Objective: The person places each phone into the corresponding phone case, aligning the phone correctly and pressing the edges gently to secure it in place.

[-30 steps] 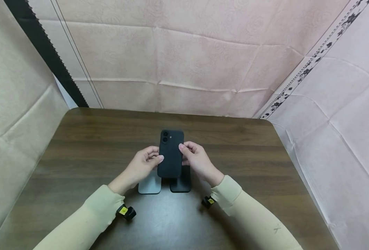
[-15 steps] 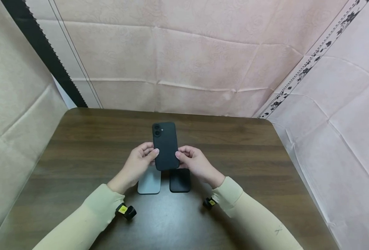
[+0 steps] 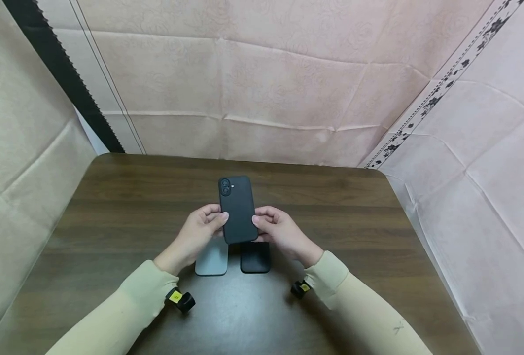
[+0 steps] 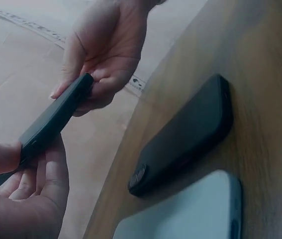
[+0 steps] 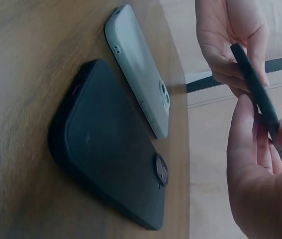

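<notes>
A black phone (image 3: 238, 209) is held up above the table, its back with two round camera lenses facing the head view. My left hand (image 3: 195, 229) pinches its left edge, thumb on the back and fingers behind. On the opposite edge, my right hand (image 3: 284, 231) grips it the same way. Both wrist views show this phone (image 4: 56, 117) edge-on between the two hands. Below it, a pale blue-grey phone (image 5: 136, 64) and a second black phone (image 5: 111, 144) lie side by side on the table, backs up; in the head view their upper parts are hidden.
The brown wooden table (image 3: 155, 187) has rounded far corners. Pale patterned cloth (image 3: 266, 88) hangs behind it, with more cloth on the left and right sides. A small black device (image 3: 181, 299) with a yellow label sits at each wrist.
Over the last second the held phone moved slightly left and away from me, baring more of the black phone below. In the last half second it shifted slightly back right and nearer.
</notes>
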